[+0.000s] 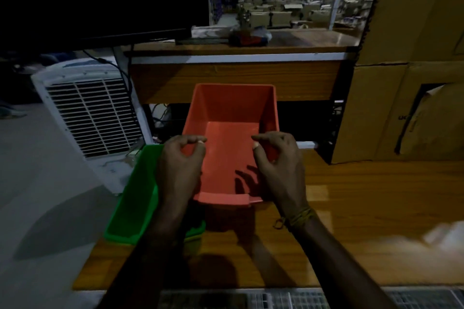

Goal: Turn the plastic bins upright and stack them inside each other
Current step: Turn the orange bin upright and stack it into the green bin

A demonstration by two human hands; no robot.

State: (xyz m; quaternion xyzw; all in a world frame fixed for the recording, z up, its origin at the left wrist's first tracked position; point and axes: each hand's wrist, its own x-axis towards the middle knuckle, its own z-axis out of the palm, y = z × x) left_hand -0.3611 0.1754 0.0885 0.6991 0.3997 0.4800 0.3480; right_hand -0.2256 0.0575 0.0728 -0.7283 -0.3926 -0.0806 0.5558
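An orange-red plastic bin (231,133) is upright with its opening facing up, and it is empty. It hangs a little above the wooden table (351,221) and casts a shadow beneath itself. My left hand (179,165) pinches its left wall at the rim. My right hand (278,165) pinches the right wall the same way. A green plastic bin (136,198) sits upright at the table's left edge, just left of the red bin. My left forearm hides part of it.
A white air cooler (88,113) stands on the floor beyond the table's left edge. A wooden desk (236,78) is right behind the red bin. Tall cardboard boxes (401,108) wall off the right. A pale gridded tray (276,300) lies at the near edge.
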